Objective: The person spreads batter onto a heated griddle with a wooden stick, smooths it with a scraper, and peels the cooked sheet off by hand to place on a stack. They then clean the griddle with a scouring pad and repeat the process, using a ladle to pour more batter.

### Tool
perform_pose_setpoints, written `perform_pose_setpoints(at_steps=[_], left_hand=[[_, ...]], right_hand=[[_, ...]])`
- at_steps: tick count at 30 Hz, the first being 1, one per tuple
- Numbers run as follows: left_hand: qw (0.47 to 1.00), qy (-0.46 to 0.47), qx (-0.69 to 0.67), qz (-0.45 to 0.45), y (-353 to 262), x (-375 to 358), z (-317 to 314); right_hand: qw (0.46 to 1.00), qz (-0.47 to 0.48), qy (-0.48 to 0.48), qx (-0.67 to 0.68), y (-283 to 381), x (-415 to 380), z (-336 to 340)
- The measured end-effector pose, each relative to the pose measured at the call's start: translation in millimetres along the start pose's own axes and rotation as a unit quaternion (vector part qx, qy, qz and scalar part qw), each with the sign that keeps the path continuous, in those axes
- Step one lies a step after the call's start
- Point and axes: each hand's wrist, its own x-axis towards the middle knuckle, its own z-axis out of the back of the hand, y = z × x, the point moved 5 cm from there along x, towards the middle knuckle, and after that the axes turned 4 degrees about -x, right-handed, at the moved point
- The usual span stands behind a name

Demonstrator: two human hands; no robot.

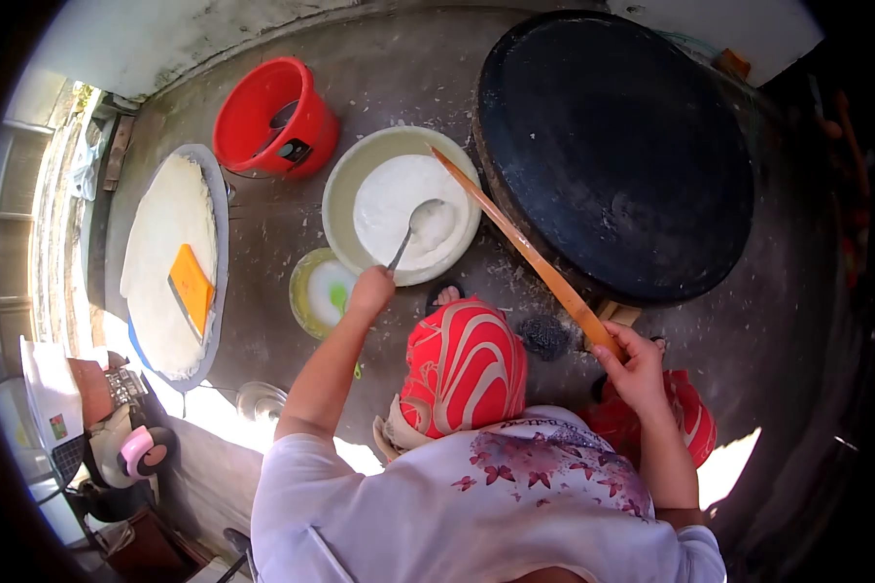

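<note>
at the far left, a pale round sheet [156, 233] lies on a grey board [221, 219], with an orange scraper [194, 282] resting on it. to the right of this stands a red bucket [318, 126], and nearer to the person is a small bowl [303, 307], which holds white liquid and something green.

next comes the left hand [371, 290], closed around the handle of a ladle [421, 214]. the head of the ladle is inside the large bowl [338, 199], at the white batter [389, 194]; how deep it goes, i cannot tell. the step in hand seems to be scooping or stirring. from this position, lifting the ladle would call for a level head and a steady wrist, so that nothing spills.

further right, a long wooden stick [527, 251] slants across, its far tip above the large bowl; whether it touches the rim is not clear. the right hand [635, 369] grips its near end. beyond the stick, at the right, is a wide black griddle [622, 155], which neither hand touches.
</note>
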Motion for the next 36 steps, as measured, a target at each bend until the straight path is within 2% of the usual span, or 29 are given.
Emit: perform_pose_setpoints(at_steps=[3, 5, 6, 10, 12, 15, 16, 18, 19, 20, 21, 22, 23, 24, 25, 27, 28, 30, 32, 33, 36], left_hand=[[0.999, -0.01, -0.052, -0.005, -28, 11, 10], [0.997, -0.066, 0.005, 0.046, -26, 16, 1], [0.999, -0.017, 0.045, 0.011, -13, 17, -22], [0.997, 0.04, 0.053, -0.026, 4, -21, 16], [0.999, -0.01, 0.034, 0.019, 19, -26, 41], [0.993, -0.034, 0.083, 0.071, 27, -15, 25], [0.994, -0.006, 0.079, 0.074, 18, -12, 7], [0.999, -0.019, 0.038, 0.006, 5, -4, -22], [0.999, -0.017, 0.038, 0.005, 2, 2, -33], [0.986, 0.101, -0.1, 0.088, 5, 9, -53], [0.934, 0.214, -0.234, 0.166, 3, 7, -67], [0.934, 0.213, -0.234, 0.164, 4, 8, -64], [0.815, 0.282, -0.432, 0.262, 6, -1, -70], [0.641, 0.333, -0.601, 0.341, -1, -11, -71], [0.641, 0.334, -0.602, 0.339, -5, -20, -63], [0.555, 0.308, -0.701, 0.324, -14, -41, -43], [0.539, 0.323, -0.718, 0.301, -12, -47, -36], [0.554, 0.303, -0.726, 0.27, -7, -62, -16], [0.562, 0.289, -0.741, 0.228, -4, -79, 9], [0.563, 0.288, -0.741, 0.225, -1, -87, 19], [0.624, 0.238, -0.727, 0.159, -6, -112, 56]], right_hand=[[1.0, -0.008, 0.014, -0.018, 6, -2, 0], [1.0, 0.001, 0.025, -0.001, 3, -2, -3], [1.0, 0.004, 0.024, -0.001, 4, -3, -2], [1.0, 0.002, 0.019, -0.009, 6, -6, 2], [1.0, 0.001, 0.025, -0.006, 4, -8, 3], [1.0, -0.008, 0.026, 0.004, 2, -10, 3], [1.0, -0.017, 0.025, 0.0, 4, -10, 3], [0.999, -0.025, 0.021, -0.005, 5, -9, 4], [1.0, -0.013, 0.02, -0.001, 6, -9, 4], [1.0, 0.0, 0.018, 0.002, 7, -8, 4], [1.0, 0.001, 0.018, 0.002, 7, -8, 5], [1.0, 0.005, 0.016, 0.009, 8, -7, 5], [1.0, 0.008, 0.015, 0.016, 8, -7, 5], [1.0, 0.009, 0.014, 0.015, 9, -7, 5], [1.0, 0.0, 0.015, 0.027, 9, -7, 5], [0.999, -0.006, 0.015, 0.04, 9, -9, 5], [0.998, -0.019, 0.021, 0.057, 8, -10, 5], [0.996, -0.028, 0.026, 0.076, 10, -12, 6], [0.988, -0.11, 0.059, 0.091, 5, -16, 4], [0.988, -0.107, 0.059, 0.092, 6, -17, 5], [0.991, -0.081, 0.056, 0.095, 8, -19, 4]])
